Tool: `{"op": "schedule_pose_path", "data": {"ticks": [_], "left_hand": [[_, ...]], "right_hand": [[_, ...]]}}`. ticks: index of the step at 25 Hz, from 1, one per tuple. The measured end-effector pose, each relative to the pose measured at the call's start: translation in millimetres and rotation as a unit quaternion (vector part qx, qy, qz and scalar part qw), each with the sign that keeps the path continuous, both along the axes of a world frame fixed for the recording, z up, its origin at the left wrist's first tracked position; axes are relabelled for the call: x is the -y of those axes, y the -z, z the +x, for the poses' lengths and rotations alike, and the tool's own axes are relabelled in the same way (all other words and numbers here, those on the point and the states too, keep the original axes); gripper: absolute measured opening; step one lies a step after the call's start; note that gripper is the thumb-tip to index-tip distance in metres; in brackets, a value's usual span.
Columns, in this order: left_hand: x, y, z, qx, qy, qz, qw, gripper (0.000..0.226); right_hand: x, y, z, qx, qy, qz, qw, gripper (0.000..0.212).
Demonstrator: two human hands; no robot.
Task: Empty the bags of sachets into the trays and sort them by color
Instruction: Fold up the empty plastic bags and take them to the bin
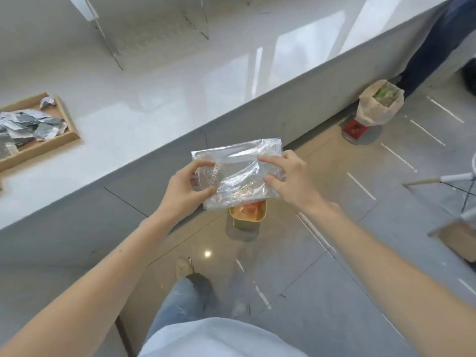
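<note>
Left grip pinches the near left edge of a clear bag, thumb and curled fingers closed on the film. The right grip grasps the bag's right side, fingertips on top and thumb against the near edge. The bag hangs in the air between them, just off the front edge of the white bench and over the floor. It is a thin, see-through plastic rectangle, crinkled and glinting, with a straight sealed strip along its far edge. Whether anything is left inside cannot be told.

Below the bag, partly hidden by it, a small tan tub with rounded corners stands on the floor, and orange-red pieces lie in it. Farther right, near the foot of the bench, a soft beige sack stands open at the top with green pieces inside. A red block sits at the sack's base, touching it.

On the bench at the far left rests a shallow wooden tray with a raised rim. It holds a loose heap of silver-grey sachets, flat, creased and foil-like, and one crumpled sachet lies in its far corner. The bench top is glossy and smooth, and the floor is grey tile with pale streaks.
</note>
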State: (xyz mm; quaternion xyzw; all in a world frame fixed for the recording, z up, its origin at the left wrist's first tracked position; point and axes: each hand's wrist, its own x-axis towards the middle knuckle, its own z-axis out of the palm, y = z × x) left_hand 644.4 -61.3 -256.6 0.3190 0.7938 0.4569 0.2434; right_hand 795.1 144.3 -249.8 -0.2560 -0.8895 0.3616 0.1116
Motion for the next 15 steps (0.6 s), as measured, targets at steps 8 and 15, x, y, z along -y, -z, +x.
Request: {"op": "schedule_pose_path", "data": {"ticks": [8, 15], "left_hand": [[-49.4, 86.3, 10.3, 0.034, -0.024, -0.057, 0.998, 0.045], [-95.0, 171.9, -3.0, 0.084, -0.044, -0.130, 0.987, 0.044]], "right_hand": [[-45.4, 90.6, 4.0, 0.103, -0.025, -0.013, 0.994, 0.048], [-90.0, 160.2, -33.1, 0.268, -0.051, -0.004, 0.962, 0.056]]}}
